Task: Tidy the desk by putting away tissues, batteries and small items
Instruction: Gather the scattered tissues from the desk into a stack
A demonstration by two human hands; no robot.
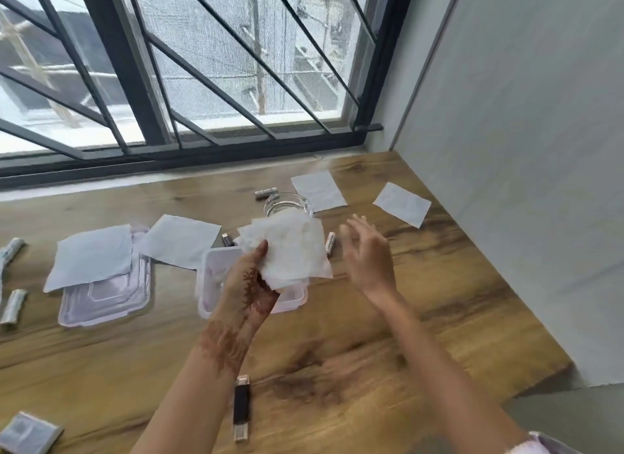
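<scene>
White crumpled tissue (290,247) pinched by left hand (251,278), right hand (368,251) fingers spread

The container (211,281) stands in the middle of the desk (371,352), its lid (101,305) to the left with a tissue (91,261) on it. Behind the container sits a glass bowl (287,203), batteries (266,193) behind that and two more tissues (319,190) to its right; a USB stick (241,406) lies in front of the container

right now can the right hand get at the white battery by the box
Probably yes. The right hand is open and empty, close beside the white battery. Only the tissues in the left hand hang close to it.
</scene>
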